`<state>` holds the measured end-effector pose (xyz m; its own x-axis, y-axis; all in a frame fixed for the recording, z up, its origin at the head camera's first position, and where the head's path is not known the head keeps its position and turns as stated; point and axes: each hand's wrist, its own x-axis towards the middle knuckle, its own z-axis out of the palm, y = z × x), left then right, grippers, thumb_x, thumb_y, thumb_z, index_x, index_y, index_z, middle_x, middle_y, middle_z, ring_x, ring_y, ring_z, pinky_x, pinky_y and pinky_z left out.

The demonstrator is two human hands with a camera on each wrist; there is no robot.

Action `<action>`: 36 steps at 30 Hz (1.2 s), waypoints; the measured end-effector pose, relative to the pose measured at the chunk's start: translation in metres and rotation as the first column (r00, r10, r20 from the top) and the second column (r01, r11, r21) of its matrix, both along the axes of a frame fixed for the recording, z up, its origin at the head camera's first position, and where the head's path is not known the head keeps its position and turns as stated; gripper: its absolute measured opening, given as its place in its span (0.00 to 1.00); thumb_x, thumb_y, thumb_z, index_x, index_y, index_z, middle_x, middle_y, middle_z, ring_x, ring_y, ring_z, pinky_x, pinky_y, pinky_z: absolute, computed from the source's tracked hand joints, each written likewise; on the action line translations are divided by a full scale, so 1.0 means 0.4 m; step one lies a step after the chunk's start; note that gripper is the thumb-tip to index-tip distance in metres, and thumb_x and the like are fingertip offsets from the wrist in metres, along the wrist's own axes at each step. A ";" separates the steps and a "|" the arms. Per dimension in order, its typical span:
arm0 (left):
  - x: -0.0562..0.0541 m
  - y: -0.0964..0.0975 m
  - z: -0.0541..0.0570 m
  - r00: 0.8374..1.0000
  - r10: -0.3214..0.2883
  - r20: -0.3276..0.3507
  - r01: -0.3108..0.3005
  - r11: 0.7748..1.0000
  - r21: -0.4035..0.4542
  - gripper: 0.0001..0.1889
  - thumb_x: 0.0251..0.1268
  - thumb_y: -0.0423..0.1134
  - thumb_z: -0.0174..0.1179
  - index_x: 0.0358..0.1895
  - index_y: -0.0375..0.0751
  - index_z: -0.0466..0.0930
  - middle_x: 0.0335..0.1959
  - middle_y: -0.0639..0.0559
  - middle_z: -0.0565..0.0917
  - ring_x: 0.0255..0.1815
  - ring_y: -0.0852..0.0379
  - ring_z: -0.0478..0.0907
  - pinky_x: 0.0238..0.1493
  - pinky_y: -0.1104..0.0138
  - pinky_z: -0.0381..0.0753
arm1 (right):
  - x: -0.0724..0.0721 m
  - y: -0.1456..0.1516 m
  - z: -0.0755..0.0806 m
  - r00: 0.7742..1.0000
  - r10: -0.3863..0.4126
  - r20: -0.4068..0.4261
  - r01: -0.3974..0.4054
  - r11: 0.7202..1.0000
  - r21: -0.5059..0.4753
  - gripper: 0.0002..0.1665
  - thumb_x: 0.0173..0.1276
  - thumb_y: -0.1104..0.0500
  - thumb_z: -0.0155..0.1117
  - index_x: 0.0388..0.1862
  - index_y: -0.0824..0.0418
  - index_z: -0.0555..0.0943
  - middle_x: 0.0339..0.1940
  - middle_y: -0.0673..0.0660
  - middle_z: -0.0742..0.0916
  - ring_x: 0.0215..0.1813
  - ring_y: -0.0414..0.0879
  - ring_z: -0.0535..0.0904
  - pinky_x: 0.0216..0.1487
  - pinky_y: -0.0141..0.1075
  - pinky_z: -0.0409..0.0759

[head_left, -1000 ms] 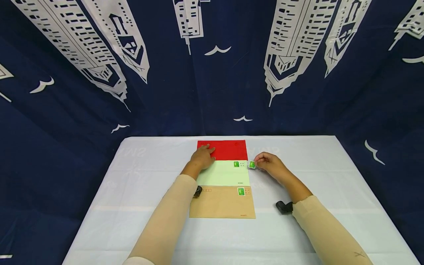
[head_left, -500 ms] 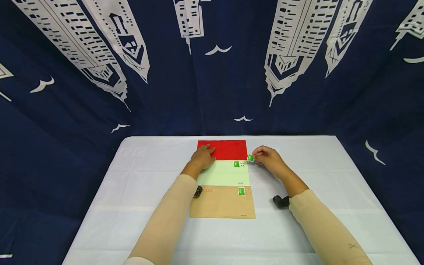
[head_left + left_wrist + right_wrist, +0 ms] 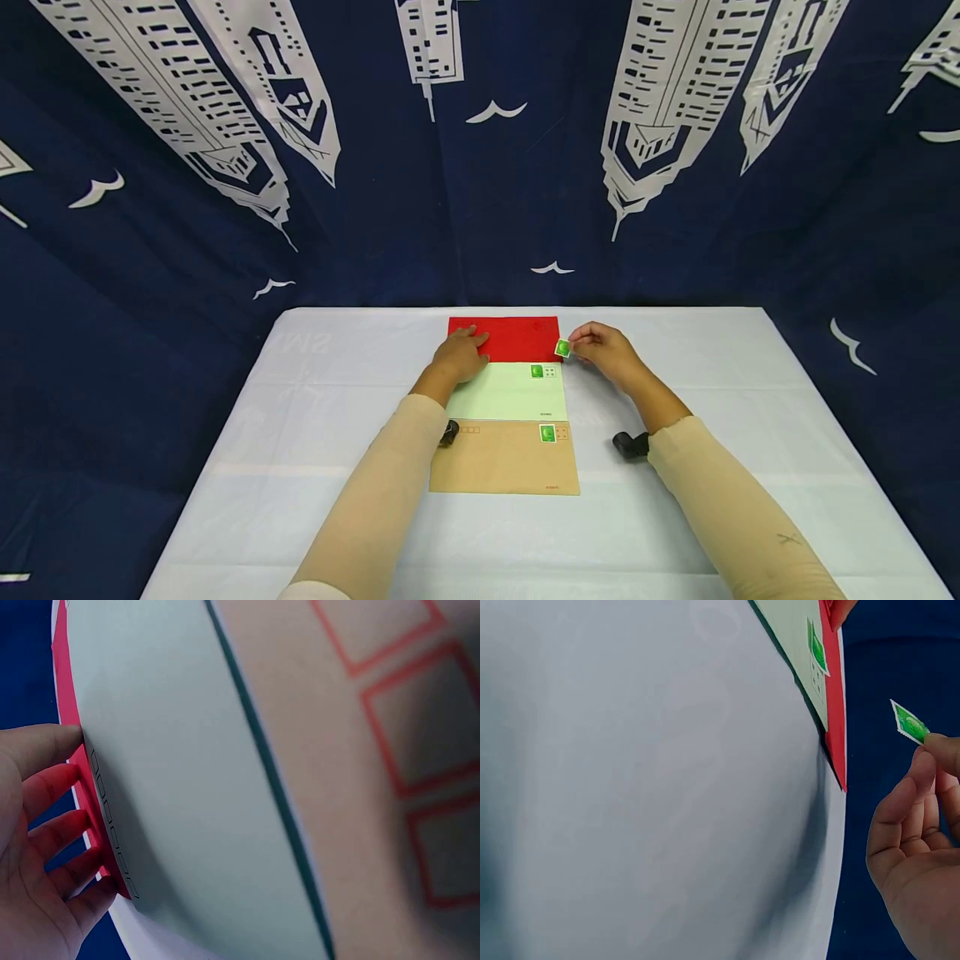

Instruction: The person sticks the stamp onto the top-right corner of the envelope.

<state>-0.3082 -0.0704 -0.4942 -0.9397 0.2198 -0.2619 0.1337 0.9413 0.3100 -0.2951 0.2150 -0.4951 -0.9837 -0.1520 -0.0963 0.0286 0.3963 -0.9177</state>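
Note:
A red envelope [image 3: 517, 337] lies at the far side of the table, above a pale green envelope [image 3: 517, 396] and a brown envelope [image 3: 502, 467]. My left hand [image 3: 460, 354] rests on the left part of the red envelope with its fingers spread; the left wrist view shows the fingertips [image 3: 79, 814] on the red paper. A green postage stamp with a white border [image 3: 909, 722] is pinched between thumb and finger of my right hand [image 3: 606, 348]. In the head view this stamp overlaps the red envelope's right edge. The pale green and brown envelopes each bear a green stamp near their right ends.
A white cloth covers the table [image 3: 315, 400]. Behind it hangs a dark blue curtain [image 3: 375, 225] printed with white buildings and birds. Black wrist devices, one on the right [image 3: 630, 446], sit at both sleeves.
My right hand has moved away from me and slightly left, carrying the stamp from beside the pale green envelope to the red envelope's right edge. The left hand stays put.

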 end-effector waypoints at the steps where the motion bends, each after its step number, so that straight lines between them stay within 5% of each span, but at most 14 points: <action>1: 0.001 0.000 0.001 1.000 0.000 -0.001 0.000 1.000 0.000 0.29 0.77 0.48 0.52 0.78 0.52 0.63 0.83 0.49 0.57 0.85 0.47 0.49 0.84 0.54 0.54 | -0.003 -0.001 -0.001 1.000 -0.001 -0.001 0.001 1.000 0.007 0.14 0.73 0.61 0.62 0.52 0.69 0.78 0.38 0.53 0.82 0.37 0.41 0.76 0.44 0.33 0.82; 16: 0.003 -0.001 0.005 1.000 0.011 0.009 -0.012 1.000 0.014 0.29 0.77 0.49 0.53 0.78 0.53 0.63 0.83 0.48 0.57 0.85 0.47 0.48 0.83 0.53 0.55 | -0.049 -0.024 -0.025 0.998 -0.062 0.024 0.061 0.997 0.045 0.14 0.74 0.59 0.62 0.53 0.66 0.81 0.43 0.60 0.85 0.40 0.45 0.78 0.44 0.28 0.81; 25: -0.002 -0.004 0.003 1.000 0.008 0.010 -0.008 1.000 0.009 0.29 0.77 0.49 0.53 0.78 0.53 0.62 0.83 0.49 0.57 0.85 0.47 0.49 0.83 0.54 0.55 | -0.069 -0.043 -0.036 0.997 -0.068 -0.022 0.069 0.997 0.032 0.11 0.72 0.59 0.64 0.47 0.65 0.82 0.30 0.51 0.82 0.36 0.48 0.77 0.38 0.28 0.78; 36: 0.002 -0.003 0.003 1.000 0.011 0.006 -0.011 1.000 0.008 0.30 0.77 0.49 0.52 0.78 0.54 0.62 0.83 0.49 0.56 0.85 0.47 0.48 0.84 0.54 0.54 | -0.094 -0.057 -0.039 0.997 -0.048 -0.060 0.053 0.995 0.090 0.10 0.72 0.62 0.64 0.47 0.67 0.82 0.31 0.52 0.83 0.35 0.46 0.76 0.36 0.26 0.77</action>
